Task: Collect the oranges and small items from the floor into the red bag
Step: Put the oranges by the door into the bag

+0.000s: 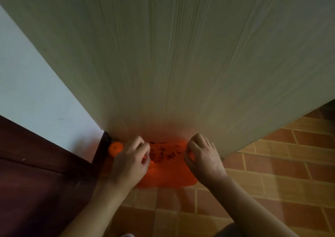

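- Door (181,55) – a pale wood-grain panel fills the upper view, its foot meeting the tile floor (272,173) just behind the bag.
- Bag (168,175) – red, lying on the floor at 12 o'clock from the person, its mouth toward the door. Small dark items (164,153) show at the mouth between the hands; whether they lie inside or print through the thin plastic I cannot tell.
- Left hand (131,162) – fingers curled, pinching the bag's left edge.
- Right hand (202,154) – fingers curled, pinching the right edge, so the mouth is held wide.
- Orange (115,148) – on the floor in the corner by the dark skirting, at about 10 o'clock from the left hand and almost touching it. The left hand is plainly the nearer, so the reach looks to be its job.
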Tool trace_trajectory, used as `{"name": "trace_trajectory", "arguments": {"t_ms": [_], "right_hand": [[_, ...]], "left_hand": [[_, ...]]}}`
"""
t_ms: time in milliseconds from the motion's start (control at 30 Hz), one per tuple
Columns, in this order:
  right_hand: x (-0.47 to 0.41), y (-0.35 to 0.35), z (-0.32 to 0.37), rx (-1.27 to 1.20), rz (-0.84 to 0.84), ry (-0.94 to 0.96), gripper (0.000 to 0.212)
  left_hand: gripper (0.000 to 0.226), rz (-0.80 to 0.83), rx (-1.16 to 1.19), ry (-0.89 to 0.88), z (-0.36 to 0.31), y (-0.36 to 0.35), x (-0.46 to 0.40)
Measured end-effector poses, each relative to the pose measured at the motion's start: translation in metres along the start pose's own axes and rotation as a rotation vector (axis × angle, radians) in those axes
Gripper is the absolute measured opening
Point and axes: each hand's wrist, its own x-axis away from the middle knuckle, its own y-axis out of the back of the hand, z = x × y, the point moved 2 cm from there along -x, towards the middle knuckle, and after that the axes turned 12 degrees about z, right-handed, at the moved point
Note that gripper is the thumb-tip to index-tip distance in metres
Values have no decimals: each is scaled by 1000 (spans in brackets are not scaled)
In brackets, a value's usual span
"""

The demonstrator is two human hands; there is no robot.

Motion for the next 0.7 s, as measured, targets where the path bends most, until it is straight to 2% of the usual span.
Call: {"name": "trace_trajectory", "arguments": {"t_ms": [100, 233, 367, 467, 533, 633, 700], "right_hand": [[-12, -18, 3, 42, 61, 85, 24], [-32, -38, 9, -22, 258, 92, 69], [-30, -65, 17, 60, 423, 177, 78], [-38, -76, 11, 168, 514, 190, 87], [-43, -90, -3, 229, 586, 149, 98], [-42, -111, -25, 253, 647, 88, 114], [-40, -121, -39, 233, 655, 47, 120]], "left_hand": [[28, 97, -6, -6, 6, -28, 4], [31, 218, -63, 53, 23, -64, 9], [61, 341, -139, 97, 39, -81, 23], [102, 563, -117, 195, 47, -84, 20], [120, 665, -123, 226, 50, -88, 17], [133, 708, -96, 257, 61, -102, 18], [134, 706, -99, 273, 71, -115, 21]]}}
